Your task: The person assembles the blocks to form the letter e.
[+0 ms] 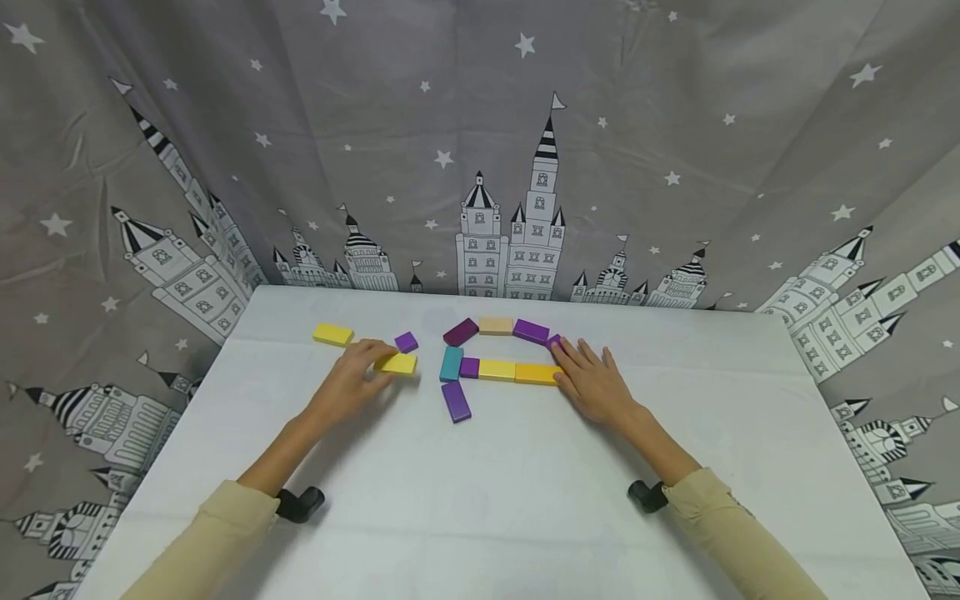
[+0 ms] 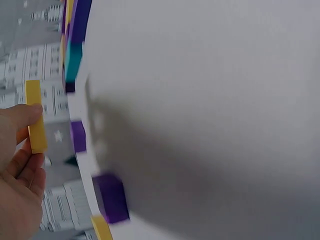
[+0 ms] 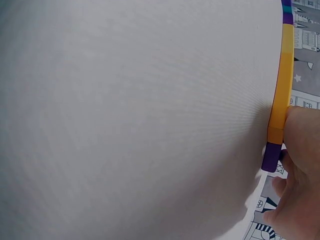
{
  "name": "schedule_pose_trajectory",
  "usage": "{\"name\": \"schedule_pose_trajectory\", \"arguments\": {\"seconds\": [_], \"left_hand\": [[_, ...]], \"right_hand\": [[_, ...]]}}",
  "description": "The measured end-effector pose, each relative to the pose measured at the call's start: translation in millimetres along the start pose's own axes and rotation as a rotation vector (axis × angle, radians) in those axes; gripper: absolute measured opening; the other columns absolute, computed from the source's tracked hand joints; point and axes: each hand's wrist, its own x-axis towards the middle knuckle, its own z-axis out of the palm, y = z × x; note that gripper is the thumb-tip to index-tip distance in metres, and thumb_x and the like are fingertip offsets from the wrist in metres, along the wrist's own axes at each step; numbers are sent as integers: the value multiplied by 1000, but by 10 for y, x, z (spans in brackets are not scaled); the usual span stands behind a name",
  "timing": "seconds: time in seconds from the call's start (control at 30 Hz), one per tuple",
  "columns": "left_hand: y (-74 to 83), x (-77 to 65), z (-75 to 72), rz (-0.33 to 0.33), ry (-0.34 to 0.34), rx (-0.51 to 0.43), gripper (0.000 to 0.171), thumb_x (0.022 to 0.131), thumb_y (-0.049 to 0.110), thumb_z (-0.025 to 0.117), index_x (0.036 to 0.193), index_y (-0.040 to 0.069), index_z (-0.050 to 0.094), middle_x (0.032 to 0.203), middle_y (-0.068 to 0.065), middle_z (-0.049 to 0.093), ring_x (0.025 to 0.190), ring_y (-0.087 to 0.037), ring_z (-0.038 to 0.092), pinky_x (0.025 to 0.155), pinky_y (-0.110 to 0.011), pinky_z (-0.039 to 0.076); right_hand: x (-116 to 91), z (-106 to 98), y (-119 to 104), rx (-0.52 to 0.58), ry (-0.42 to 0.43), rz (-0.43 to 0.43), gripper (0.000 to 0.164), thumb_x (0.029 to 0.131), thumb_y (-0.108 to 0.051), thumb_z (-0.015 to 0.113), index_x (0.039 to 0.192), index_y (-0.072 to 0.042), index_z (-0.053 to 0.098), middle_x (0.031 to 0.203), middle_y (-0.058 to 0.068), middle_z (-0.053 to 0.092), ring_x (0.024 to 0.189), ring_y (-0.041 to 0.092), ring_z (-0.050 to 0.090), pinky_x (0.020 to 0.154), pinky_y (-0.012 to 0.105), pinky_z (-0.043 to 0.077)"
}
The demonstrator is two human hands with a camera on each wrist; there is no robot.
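Observation:
My left hand [image 1: 351, 385] pinches a yellow block [image 1: 397, 364] between thumb and fingers; in the left wrist view the yellow block [image 2: 36, 117] stands out above the table line. A small purple block [image 1: 407, 342] lies just behind it. My right hand [image 1: 596, 383] rests with fingers extended at the right end of a ring of blocks. Its fingertips touch a purple block [image 1: 554, 342], and the thumb is at the end of an orange block [image 1: 536, 374]. In the right wrist view the thumb presses by the orange block [image 3: 282, 85], beside a purple block [image 3: 271, 157].
The ring also has a teal block [image 1: 452, 364], a maroon block [image 1: 461, 332], a beige block [image 1: 496, 326], a long purple block [image 1: 531, 332] and a yellow block [image 1: 497, 370]. One purple block [image 1: 456, 402] slants below it. Another yellow block [image 1: 332, 335] lies far left on the white table [image 1: 480, 500].

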Motion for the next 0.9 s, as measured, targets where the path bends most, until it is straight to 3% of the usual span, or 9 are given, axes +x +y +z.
{"name": "schedule_pose_trajectory", "arguments": {"seconds": [0.3, 0.6, 0.9], "left_hand": [[357, -46, 283, 151, -89, 6, 39, 84, 2, 78, 121, -2, 67, 121, -16, 62, 116, -33, 55, 101, -47, 47], [563, -130, 539, 173, -170, -17, 39, 85, 9, 80, 122, 6, 69, 123, -8, 62, 118, -27, 55, 102, -44, 47], [706, -187, 717, 224, -243, 11, 37, 88, 15, 78, 122, 5, 68, 120, -6, 62, 112, -23, 57, 98, -40, 49]], "right_hand": [[1, -26, -10, -7, 0, -3, 58, 106, -35, 44, 156, -9, 32, 160, 12, 29, 146, 41, 23, 113, 68, 13], [-2, -13, -3, -8, -7, 6, 59, 106, -36, 45, 157, -9, 31, 160, 12, 28, 146, 41, 22, 113, 68, 11], [2, 5, 4, 4, -4, 7, 58, 106, -35, 45, 157, -9, 31, 160, 12, 28, 146, 41, 21, 114, 68, 10]]}}
